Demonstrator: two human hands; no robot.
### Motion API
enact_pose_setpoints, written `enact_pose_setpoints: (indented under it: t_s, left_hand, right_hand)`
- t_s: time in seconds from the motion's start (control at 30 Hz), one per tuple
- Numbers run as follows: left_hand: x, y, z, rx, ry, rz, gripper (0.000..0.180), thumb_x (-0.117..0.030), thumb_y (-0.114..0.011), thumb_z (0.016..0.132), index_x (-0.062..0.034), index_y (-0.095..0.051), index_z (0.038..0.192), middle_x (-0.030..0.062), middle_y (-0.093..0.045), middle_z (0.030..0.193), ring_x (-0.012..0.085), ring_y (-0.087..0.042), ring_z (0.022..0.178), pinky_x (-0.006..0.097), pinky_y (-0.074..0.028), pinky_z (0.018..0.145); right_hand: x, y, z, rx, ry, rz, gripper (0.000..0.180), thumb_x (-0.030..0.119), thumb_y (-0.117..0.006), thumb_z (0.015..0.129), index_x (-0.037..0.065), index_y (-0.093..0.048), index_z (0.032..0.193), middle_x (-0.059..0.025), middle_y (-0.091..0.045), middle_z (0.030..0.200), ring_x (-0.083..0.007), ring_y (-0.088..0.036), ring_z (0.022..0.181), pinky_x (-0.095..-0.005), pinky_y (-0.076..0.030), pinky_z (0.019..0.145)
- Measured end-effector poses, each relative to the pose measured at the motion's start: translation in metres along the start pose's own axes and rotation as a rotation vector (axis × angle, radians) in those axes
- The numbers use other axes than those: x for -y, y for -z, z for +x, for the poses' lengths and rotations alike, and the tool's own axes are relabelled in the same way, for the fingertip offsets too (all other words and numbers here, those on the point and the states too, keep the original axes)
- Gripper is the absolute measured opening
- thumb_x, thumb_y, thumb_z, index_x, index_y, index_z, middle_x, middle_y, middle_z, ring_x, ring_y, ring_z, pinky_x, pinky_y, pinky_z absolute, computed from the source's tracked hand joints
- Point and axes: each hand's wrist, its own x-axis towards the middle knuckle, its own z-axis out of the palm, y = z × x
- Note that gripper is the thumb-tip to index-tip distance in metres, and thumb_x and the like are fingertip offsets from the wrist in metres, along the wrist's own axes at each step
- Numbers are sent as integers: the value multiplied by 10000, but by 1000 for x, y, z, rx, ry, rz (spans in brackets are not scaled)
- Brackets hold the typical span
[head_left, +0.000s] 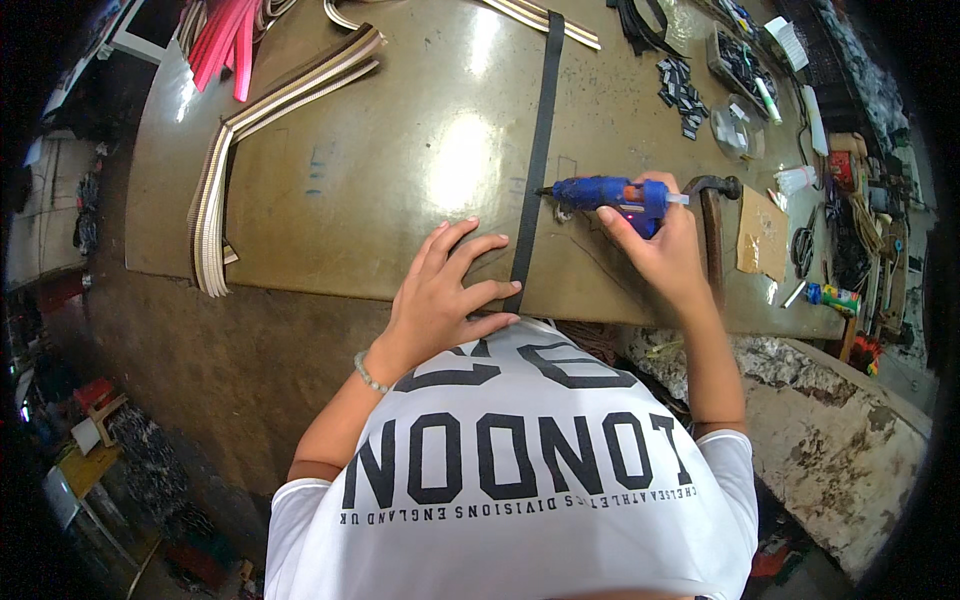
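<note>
A long black strap (pixel 537 150) runs across the tabletop (pixel 380 190) from the near edge toward the far side. My left hand (pixel 450 272) lies on the table with its fingers spread, the lower fingertips touching the strap's near end. In my right hand (pixel 665 240) is a blue hot glue gun (pixel 605 192), gripped round its handle. A glue stick (pixel 677 199) pokes out of the gun's back. The gun's dark nozzle points left and is at the strap's right edge; whether it touches cannot be made out.
Striped webbing strips (pixel 215 190) lie folded at left, beside pink straps (pixel 228 45). At far right are small black labels (pixel 683 97), a round clear container (pixel 738 128) and a bin of dark parts (pixel 733 62). A clamp (pixel 712 215), cardboard (pixel 762 233) and scissors (pixel 803 248) lie right of the gun.
</note>
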Motion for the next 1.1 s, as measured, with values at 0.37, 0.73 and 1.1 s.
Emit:
enact_pose_setpoints:
  t_s: [0.37, 0.73, 1.1]
  left_hand:
    - [-1, 1, -1, 17, 6, -15, 307, -397, -830, 688, -218, -741, 921, 55, -569, 1314, 342, -441, 1313, 557, -332, 1116]
    - [-6, 24, 4, -133, 95, -239, 406, -308, -832, 715, -143, -707, 1065, 89, -575, 1283, 327, -474, 1283, 484, -369, 1098]
    - [190, 157, 6, -604, 654, 806, 404, -385, -634, 925, -48, -704, 1135, 196, -660, 1082, 366, -629, 967, 433, -478, 925]
  right_hand:
    - [-8, 0, 35, -54, 127, -108, 485, 361, -787, 833, 40, -515, 1073, -132, -709, 797, -290, -698, 679, -357, -529, 636]
    - [-64, 73, -35, -742, -105, -311, 423, 368, -571, 1005, -11, -548, 1192, -156, -663, 1071, -270, -632, 959, -393, -484, 876]
    - [-6, 111, -122, -580, -160, 4, 473, 399, -496, 1032, -59, -614, 1024, -145, -658, 792, -226, -644, 739, -367, -514, 750]
